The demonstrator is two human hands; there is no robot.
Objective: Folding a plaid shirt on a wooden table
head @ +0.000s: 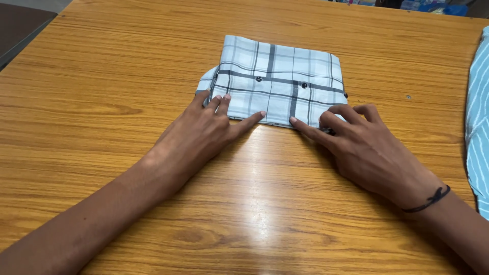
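Both hands rest flat on the near edge of a folded shirt (277, 81) that lies near the middle of the wooden table (102, 76), a little toward its far side. The left hand (204, 130) spreads open, its fingers on the shirt's near left corner and its thumb stretched along the hem toward the centre; it grips nothing, only presses down. The right hand (364, 145) is open too, its index finger laid along the near hem pointing toward the left thumb, while its other fingers curl over the near right corner, perhaps pinching a bit of cloth there, though I cannot tell for sure. The two fingertips nearly meet at the middle of the hem. Held so, the hands look to be pinning and smoothing the fold so that the edge stays straight and the layers do not spring open.

The shirt is pale blue-white with a dark grey check, folded into a neat, roughly square packet. A buttoned placket runs across it, with small dark buttons showing. A rounded bit of cloth pokes out at the left side, beyond the fold. The top surface lies fairly flat.

A thin dark band (430, 199) circles the right wrist. At the table's right edge lies a striped light-blue cloth (479, 127), well apart from the shirt
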